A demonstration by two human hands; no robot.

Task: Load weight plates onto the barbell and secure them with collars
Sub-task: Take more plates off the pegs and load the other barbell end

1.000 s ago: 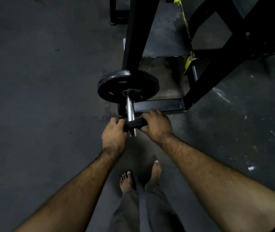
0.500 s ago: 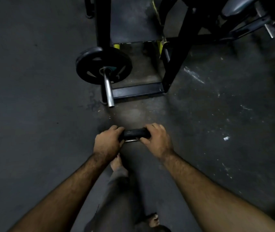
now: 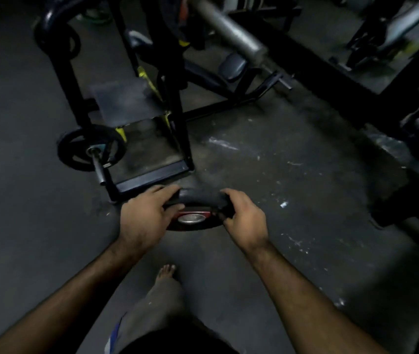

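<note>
Dark scuffed floor (image 3: 292, 190); left hand (image 3: 143, 221), right hand (image 3: 245, 221) grip plate (image 3: 198, 198).

The dark gray floor (image 3: 24, 226) has white scuff marks. A black metal frame (image 3: 152, 178) stands on it. One bare foot (image 3: 166, 272) stands there too.

The hands cover the ends of the plate (image 3: 198, 208); the background bar (image 3: 231, 31) is motion-blurred.
</note>
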